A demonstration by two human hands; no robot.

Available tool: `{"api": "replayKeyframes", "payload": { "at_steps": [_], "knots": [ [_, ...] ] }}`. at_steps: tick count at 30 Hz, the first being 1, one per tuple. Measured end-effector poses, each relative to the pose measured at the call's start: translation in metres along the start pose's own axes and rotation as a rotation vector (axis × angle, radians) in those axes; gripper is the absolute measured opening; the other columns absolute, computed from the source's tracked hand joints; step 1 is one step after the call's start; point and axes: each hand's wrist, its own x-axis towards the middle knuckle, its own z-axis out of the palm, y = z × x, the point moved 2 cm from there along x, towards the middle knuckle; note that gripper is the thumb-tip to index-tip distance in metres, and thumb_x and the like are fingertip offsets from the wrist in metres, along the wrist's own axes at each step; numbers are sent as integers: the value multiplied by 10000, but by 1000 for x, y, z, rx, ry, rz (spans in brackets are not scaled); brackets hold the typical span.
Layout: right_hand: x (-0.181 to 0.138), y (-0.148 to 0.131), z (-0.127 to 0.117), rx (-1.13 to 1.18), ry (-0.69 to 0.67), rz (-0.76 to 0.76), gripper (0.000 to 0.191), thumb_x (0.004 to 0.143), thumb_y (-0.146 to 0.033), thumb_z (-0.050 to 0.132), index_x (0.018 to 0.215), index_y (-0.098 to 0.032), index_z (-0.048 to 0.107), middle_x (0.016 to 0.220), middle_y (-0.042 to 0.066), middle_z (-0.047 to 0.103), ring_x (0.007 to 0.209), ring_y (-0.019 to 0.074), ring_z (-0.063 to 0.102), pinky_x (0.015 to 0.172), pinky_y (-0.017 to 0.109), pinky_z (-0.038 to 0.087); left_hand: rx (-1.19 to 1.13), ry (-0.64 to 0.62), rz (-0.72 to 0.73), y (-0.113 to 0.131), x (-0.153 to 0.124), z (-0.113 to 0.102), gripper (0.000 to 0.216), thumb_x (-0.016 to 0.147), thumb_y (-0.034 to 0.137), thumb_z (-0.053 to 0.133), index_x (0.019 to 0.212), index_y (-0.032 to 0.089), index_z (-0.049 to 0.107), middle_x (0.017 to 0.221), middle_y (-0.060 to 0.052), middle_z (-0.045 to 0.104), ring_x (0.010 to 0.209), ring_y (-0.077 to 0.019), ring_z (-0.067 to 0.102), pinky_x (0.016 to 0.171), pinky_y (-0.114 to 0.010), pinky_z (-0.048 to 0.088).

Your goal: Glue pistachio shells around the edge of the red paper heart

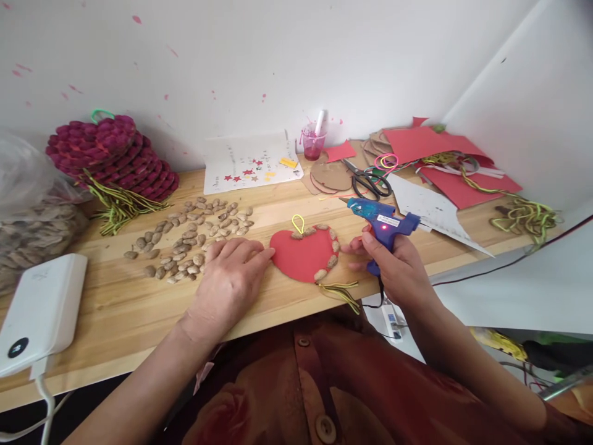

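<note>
A red paper heart (pixel 303 254) lies on the wooden table (pixel 115 309), with a yellow loop at its top and several nut shells glued along its right edge. My left hand (pixel 229 278) rests palm down just left of the heart, fingers stretched out and fingertips touching its left edge. My right hand (pixel 393 269) grips a blue hot glue gun (pixel 382 224) at the heart's right side, nozzle pointing left, its red light on. Yellow-green cords (pixel 343 292) trail from the heart's tip.
A pile of loose nut shells (pixel 189 238) lies left of the heart. A stack of magenta shell-covered hearts (pixel 111 154) and a bag of shells (pixel 32 216) sit far left. A white power bank (pixel 39 312) lies near the front. Scissors (pixel 368 182), red paper (pixel 445 161) and cardboard shapes lie at the back right.
</note>
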Motion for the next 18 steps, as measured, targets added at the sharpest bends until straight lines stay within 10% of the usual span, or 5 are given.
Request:
{"api": "replayKeyframes", "payload": {
  "at_steps": [18],
  "knots": [
    [0, -1, 12, 35, -74, 54, 349, 831, -505, 803, 977, -245, 622, 856, -8, 687, 750, 208, 770, 577, 284, 639, -124, 56, -73, 8, -11, -7, 318, 971, 113, 549, 1203, 251, 716, 1202, -89, 713, 1115, -278, 615, 946, -468, 407]
  ]
}}
